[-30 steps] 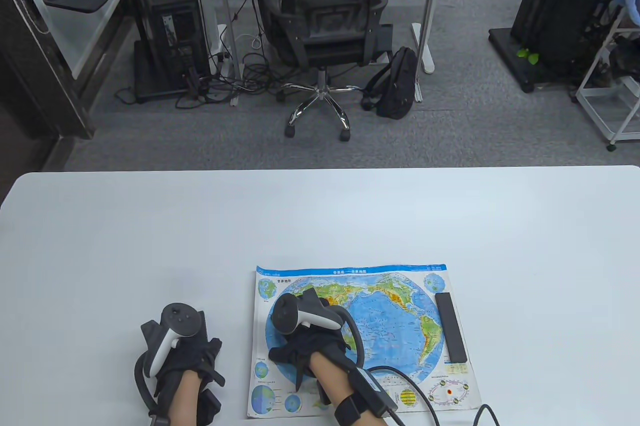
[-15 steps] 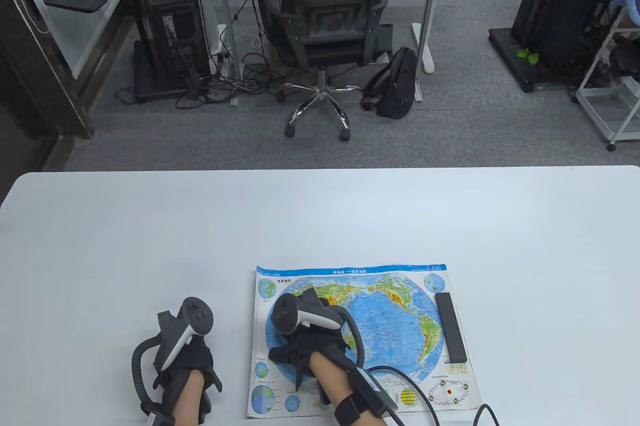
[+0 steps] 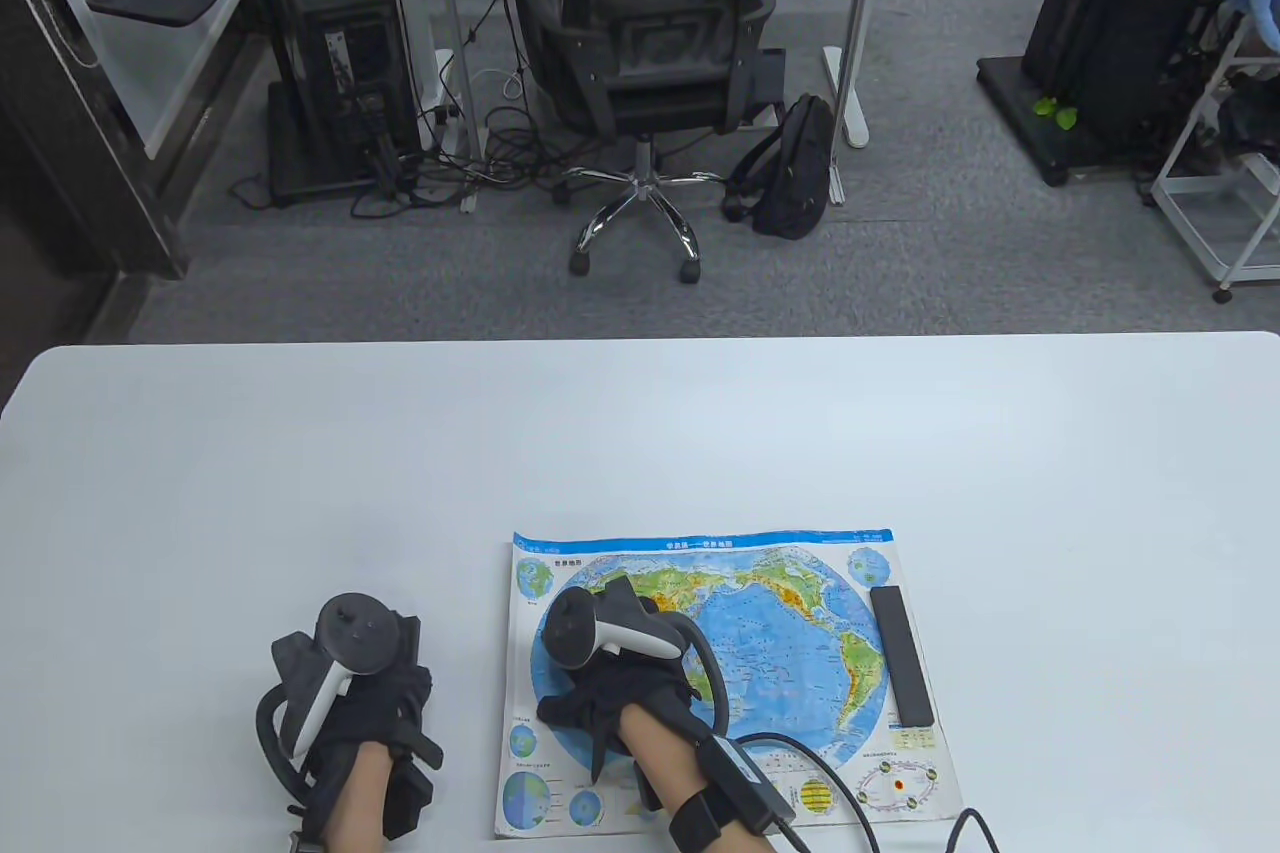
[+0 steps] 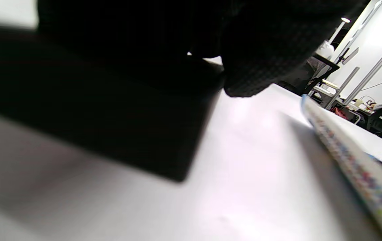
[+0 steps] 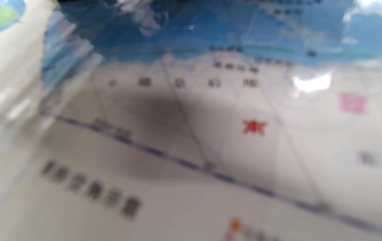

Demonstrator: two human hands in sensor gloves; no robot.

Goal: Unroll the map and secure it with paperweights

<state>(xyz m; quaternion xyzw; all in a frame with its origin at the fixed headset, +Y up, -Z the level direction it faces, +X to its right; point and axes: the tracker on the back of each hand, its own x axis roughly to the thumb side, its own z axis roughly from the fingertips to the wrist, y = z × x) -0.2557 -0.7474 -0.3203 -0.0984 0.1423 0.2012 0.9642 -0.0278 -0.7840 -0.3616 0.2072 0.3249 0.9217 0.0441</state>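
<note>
The world map (image 3: 780, 643) lies unrolled and flat on the white table (image 3: 640, 433) near the front edge. A black bar paperweight (image 3: 901, 656) lies along the map's right edge. My right hand (image 3: 610, 663) presses down on the left part of the map; the right wrist view shows only blurred map print (image 5: 211, 134). My left hand (image 3: 375, 693) is on the table left of the map and grips a second black paperweight (image 4: 110, 127), which rests on the table; its end shows under the hand (image 3: 408, 793). The map's left edge (image 4: 345, 157) sits slightly raised.
A cable (image 3: 860, 793) runs from my right wrist across the map's lower right corner. Beyond the table's far edge stand an office chair (image 3: 645, 43), a backpack (image 3: 795, 168) and computer towers on the floor.
My left hand turned a little to the right and then back left while staying on its paperweight. The right hand, the map and the right paperweight have not moved.
</note>
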